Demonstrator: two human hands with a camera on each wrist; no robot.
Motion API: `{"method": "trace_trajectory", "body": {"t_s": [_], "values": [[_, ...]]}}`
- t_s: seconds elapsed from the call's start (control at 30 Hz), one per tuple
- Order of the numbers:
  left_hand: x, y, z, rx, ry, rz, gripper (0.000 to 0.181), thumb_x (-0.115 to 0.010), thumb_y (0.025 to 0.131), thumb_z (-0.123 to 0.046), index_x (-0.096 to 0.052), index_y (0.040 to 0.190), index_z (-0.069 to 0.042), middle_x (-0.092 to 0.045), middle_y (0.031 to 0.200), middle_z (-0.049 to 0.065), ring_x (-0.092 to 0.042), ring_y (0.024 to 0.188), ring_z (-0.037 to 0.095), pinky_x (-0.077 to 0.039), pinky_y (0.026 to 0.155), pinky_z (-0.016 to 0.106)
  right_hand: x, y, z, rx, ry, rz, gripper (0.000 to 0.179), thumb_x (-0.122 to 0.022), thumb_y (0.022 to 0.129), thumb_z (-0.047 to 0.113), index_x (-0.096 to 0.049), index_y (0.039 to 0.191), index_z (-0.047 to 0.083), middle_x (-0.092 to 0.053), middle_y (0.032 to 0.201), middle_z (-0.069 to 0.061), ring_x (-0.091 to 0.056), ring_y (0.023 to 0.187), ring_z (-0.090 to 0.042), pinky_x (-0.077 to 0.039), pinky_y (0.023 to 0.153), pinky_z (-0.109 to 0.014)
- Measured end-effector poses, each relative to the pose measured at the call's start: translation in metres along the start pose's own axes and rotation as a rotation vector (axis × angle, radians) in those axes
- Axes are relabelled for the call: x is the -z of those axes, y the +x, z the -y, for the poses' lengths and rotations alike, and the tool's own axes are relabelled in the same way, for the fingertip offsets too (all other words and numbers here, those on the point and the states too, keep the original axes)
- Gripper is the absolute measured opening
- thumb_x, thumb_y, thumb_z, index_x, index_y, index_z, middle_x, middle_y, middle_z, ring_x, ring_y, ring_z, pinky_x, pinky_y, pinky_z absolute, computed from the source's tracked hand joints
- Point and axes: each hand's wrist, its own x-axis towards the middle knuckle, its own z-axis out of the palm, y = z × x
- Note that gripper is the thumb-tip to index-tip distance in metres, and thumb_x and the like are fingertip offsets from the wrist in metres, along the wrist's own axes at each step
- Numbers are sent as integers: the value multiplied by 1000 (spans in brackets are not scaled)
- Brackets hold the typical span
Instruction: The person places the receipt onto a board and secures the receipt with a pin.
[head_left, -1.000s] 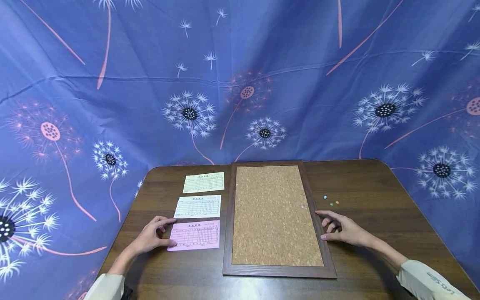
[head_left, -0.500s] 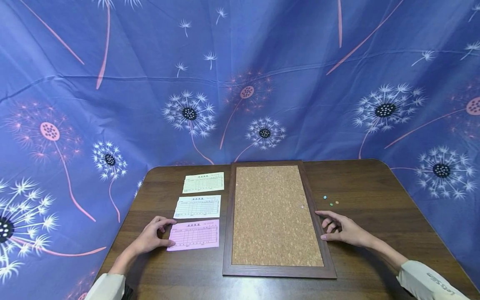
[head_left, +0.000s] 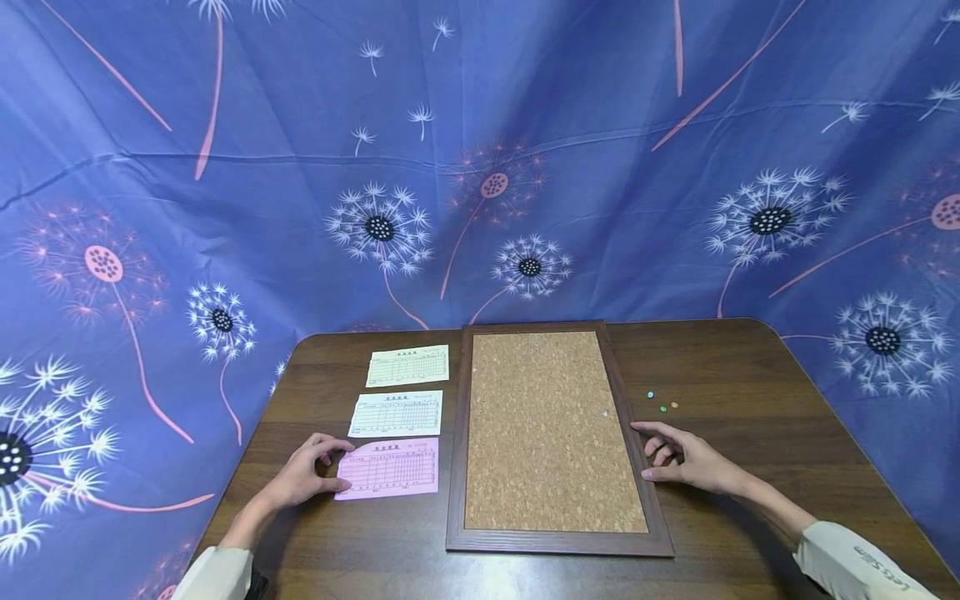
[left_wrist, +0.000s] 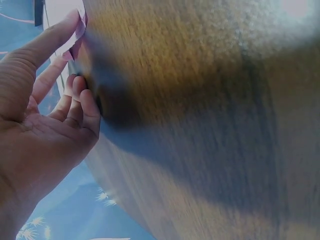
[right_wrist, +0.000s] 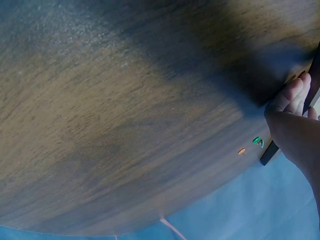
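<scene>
My left hand (head_left: 303, 473) is at the left end of a pink receipt slip (head_left: 393, 468), thumb and index finger pinching its short edge. In the left wrist view the slip's edge (left_wrist: 80, 30) bends up between thumb and index finger, the other fingers curled below. A white slip (head_left: 397, 414) and a pale green slip (head_left: 408, 367) lie farther back. My right hand (head_left: 693, 458) rests against the right side of a wood-framed corkboard (head_left: 555, 543), its index fingertip and thumb apart along the frame. The right wrist view hides most of its contact with the frame.
Several small thumbtacks, among them a blue one (head_left: 650, 395), a green one (head_left: 663, 409) and an orange one (head_left: 674, 405), lie right of the board. The brown wooden table (head_left: 765, 392) ends at a blue dandelion-print cloth (head_left: 630, 217).
The pink slip's far left corner bends slightly inward under my left index finger. My right hand and the corkboard have not moved.
</scene>
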Motion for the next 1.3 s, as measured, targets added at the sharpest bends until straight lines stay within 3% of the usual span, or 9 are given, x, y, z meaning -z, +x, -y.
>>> {"method": "trace_trajectory", "body": {"t_s": [0.3, 0.6, 0.8, 0.87, 1.07, 1.3], "values": [[0, 1, -1, 3, 5, 26, 40, -92, 69, -7, -70, 102, -7, -63, 98, 5, -53, 82, 11, -45, 71, 25, 0, 0, 2, 10, 9, 4, 64, -79, 85, -2, -49, 142, -3, -61, 95, -13, -63, 80, -6, -54, 64, -21], [0, 4, -4, 61, -154, 61, 44, -85, 70, 7, -62, 107, 4, -63, 87, 10, -55, 76, 7, -46, 65, 21, 0, 1, 4, 2, 17, 8, 63, -78, 85, -2, -48, 141, -8, -62, 95, -13, -63, 81, -5, -55, 65, -21], [2, 4, -6, 117, -226, 72, 46, -79, 76, 10, -60, 118, 13, -65, 87, 17, -57, 73, 1, -50, 62, 19, 0, -1, 4, -2, 7, 6, 63, -78, 86, -1, -47, 140, -10, -62, 95, -15, -63, 82, -5, -55, 66, -20], [3, 3, -7, 163, -247, 84, 44, -76, 80, 9, -60, 120, 15, -66, 88, 18, -59, 74, 2, -52, 64, 19, 0, -1, 4, 1, 7, 6, 62, -78, 86, -1, -47, 139, -11, -62, 95, -15, -63, 82, -5, -55, 66, -20], [7, -2, -4, 238, -341, 126, 32, -71, 87, 6, -61, 115, 18, -70, 95, 21, -64, 77, 3, -55, 66, 20, -1, -2, 4, -1, 0, 0, 62, -78, 86, -1, -48, 139, -11, -62, 95, -15, -64, 82, -5, -55, 66, -20], [13, -5, 2, 319, -496, 130, 40, -68, 91, 4, -52, 123, 23, -71, 96, 5, -66, 80, 1, -56, 69, 20, -1, -2, 6, -5, -10, -3, 62, -78, 86, -1, -47, 138, -13, -62, 95, -16, -64, 82, -6, -55, 66, -21]]}}
